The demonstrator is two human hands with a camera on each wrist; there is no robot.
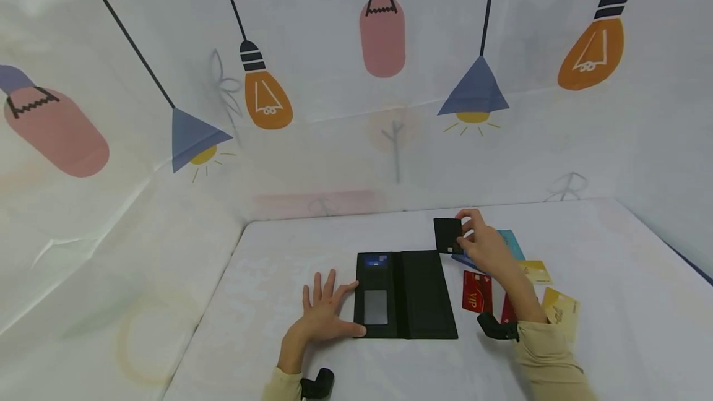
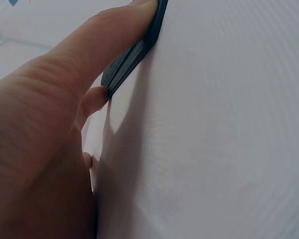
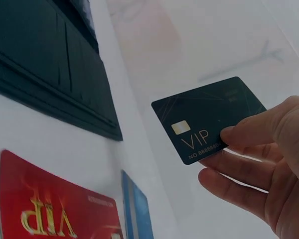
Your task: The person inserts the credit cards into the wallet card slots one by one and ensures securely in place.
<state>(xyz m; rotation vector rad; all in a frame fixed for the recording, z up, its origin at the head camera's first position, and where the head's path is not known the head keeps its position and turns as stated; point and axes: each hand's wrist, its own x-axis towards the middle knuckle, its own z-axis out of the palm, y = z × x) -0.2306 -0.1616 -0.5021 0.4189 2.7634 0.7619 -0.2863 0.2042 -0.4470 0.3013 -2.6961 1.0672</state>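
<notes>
Lower centre: one open wallet [image 1: 427,296], one blue card [image 1: 375,260] inside; left hand [image 1: 323,319] spread against edge. Right hand [image 1: 486,245] pinching one black card [image 1: 447,236]. Lower right: two yellow cards [image 1: 562,313].

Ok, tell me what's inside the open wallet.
In the black wallet, a blue card shows at the upper left, above a greyish window. The rest of that card is covered, and anything tucked deeper cannot be seen.

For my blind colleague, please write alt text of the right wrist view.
A right hand pinches a dark VIP card by one end. At left: parts of a red VIP card, a blue card and a dark wallet.
</notes>
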